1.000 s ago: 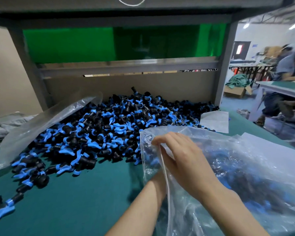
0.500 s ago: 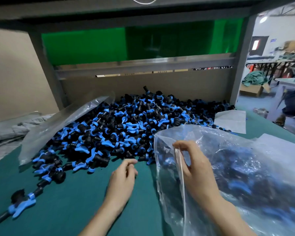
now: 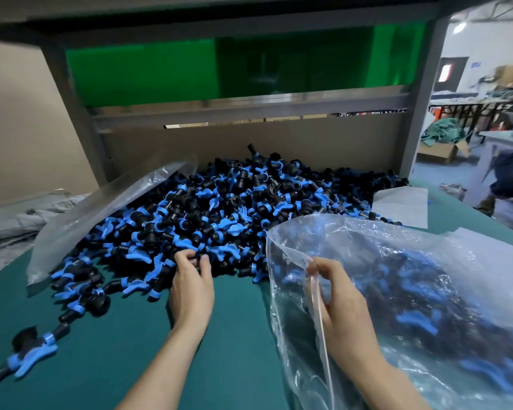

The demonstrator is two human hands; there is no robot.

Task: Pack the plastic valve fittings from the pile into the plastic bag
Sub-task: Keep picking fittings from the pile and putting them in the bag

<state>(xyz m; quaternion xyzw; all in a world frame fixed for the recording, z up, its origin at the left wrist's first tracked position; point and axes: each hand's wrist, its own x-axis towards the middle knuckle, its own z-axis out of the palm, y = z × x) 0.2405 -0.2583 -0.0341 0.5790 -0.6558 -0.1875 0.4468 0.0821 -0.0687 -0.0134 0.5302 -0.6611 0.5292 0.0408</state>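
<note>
Your left hand (image 3: 191, 287) reaches to the near edge of the pile of black plastic valve fittings with blue handles (image 3: 234, 208), its fingers curled round one fitting (image 3: 196, 257) there. Your right hand (image 3: 336, 300) pinches the rim of the clear crinkled plastic bag (image 3: 412, 255), holding its mouth up. The bag lies on the green table mat (image 3: 234, 350) just right of the pile, with many fittings already inside. A second clear plastic bag (image 3: 101, 214) leans on the pile's left side.
</note>
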